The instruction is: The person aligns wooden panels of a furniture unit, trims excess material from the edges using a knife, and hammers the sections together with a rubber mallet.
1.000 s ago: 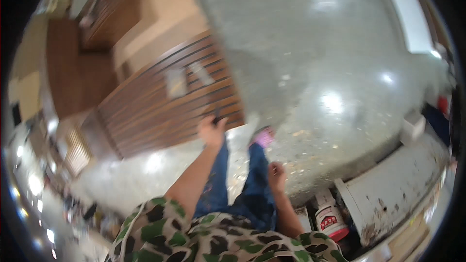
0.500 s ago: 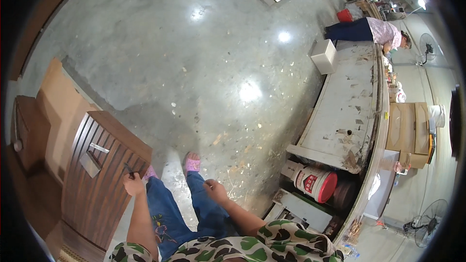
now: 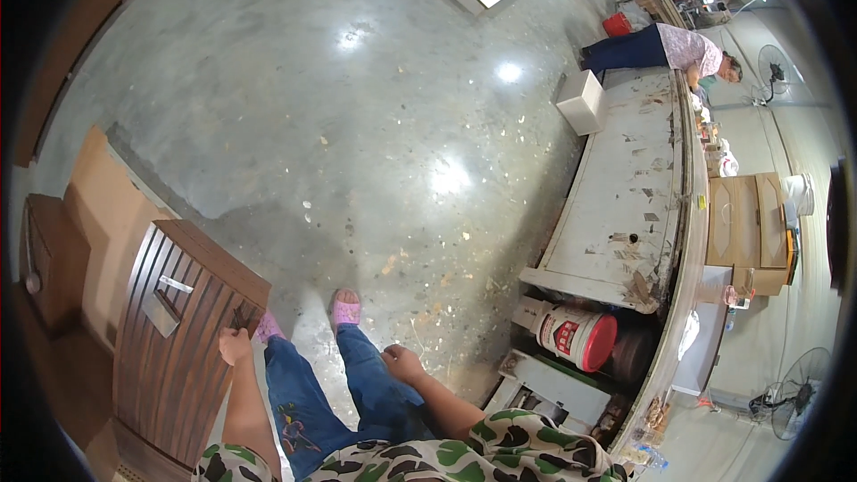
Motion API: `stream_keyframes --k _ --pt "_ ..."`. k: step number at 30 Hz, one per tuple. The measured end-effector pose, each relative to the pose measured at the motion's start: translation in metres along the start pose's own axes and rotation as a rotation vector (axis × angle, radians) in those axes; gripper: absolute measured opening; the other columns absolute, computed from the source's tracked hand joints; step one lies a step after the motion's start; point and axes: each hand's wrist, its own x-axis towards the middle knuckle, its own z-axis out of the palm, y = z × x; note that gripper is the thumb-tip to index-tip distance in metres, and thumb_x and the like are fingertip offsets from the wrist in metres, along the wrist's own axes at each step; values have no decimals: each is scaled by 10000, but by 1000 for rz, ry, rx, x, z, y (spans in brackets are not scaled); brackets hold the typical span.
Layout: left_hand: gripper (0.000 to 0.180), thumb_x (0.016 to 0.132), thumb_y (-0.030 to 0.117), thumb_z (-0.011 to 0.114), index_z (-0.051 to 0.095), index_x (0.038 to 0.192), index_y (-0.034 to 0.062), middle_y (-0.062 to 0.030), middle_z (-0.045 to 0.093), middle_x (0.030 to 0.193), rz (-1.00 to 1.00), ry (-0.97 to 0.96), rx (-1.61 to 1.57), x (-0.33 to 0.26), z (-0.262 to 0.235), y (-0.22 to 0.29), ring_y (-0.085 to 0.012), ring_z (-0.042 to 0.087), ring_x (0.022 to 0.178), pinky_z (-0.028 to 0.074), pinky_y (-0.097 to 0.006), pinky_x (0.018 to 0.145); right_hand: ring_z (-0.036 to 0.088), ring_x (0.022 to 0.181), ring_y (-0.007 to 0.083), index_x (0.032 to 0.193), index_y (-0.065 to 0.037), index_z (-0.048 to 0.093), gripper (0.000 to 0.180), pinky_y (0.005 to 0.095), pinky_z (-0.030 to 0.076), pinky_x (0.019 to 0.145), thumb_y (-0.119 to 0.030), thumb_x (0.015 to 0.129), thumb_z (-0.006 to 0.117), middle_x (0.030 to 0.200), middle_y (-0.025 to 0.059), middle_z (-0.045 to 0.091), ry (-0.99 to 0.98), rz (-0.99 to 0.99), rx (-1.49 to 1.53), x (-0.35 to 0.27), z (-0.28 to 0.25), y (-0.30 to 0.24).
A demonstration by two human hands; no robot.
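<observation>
My left hand [image 3: 235, 345] is closed over the near right part of a brown slatted wooden panel [image 3: 183, 366]. A small, thin dark thing [image 3: 240, 316] shows just past its fingertips; its kind is too small to tell. Farther up the panel lie a flat grey metal-looking piece [image 3: 162, 313] and a short white strip [image 3: 176, 284]. In front of my right leg, my right hand [image 3: 403, 363] hangs with its fingers curled in. Whether anything is inside those fingers is hidden.
Left of the panel stand a tan board [image 3: 112, 201] and a brown wooden box [image 3: 55, 254]. On the right runs a long worn white bench [image 3: 616, 187], with a white bucket with a red lid [image 3: 580, 339] beneath. A person [image 3: 687, 49] leans over its far end.
My left hand has shifted slightly down and left on the panel, while the right hand stays curled near my leg. The whole view has moved slightly.
</observation>
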Motion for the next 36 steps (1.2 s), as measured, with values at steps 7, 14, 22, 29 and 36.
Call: stream_keyframes --k 7,14,22,29,36 --pt "126 664 91 747 670 731 17 -56 628 668 303 -483 -612 -84 -30 20 -140 576 614 478 -277 608 601 856 132 1126 -7 613 470 271 478 754 -408 881 620 956 65 658 -246 -174 450 -9 7 -35" --pt "82 780 67 702 662 841 29 -22 641 742 58 -913 -1110 -189 -117 89 -94 558 615 427 -224 567 574 834 119 1180 -111 622 452 269 455 713 -444 875 631 1000 -2 639 -623 -72 991 -63 -17 -110" --pt "105 783 44 692 682 885 18 -48 679 778 329 -1036 -933 -208 -163 120 -124 617 675 474 -254 634 529 742 87 1136 -51 623 341 240 427 647 -292 895 644 880 -11 624 -497 -248 836 -80 -82 -123" --pt "246 833 120 683 633 1042 0 -94 680 864 408 -1217 -737 -205 -151 88 -157 660 762 507 -255 622 613 686 146 854 -20 653 144 286 509 641 -141 855 577 719 73 627 198 -166 1150 -76 -75 -65" --pt "302 825 260 588 669 1065 97 -160 670 973 993 -1153 274 -124 -121 -88 -253 651 864 487 -340 751 571 530 175 841 -29 683 252 317 463 501 -274 868 630 701 93 644 -245 388 724 -181 -26 76"
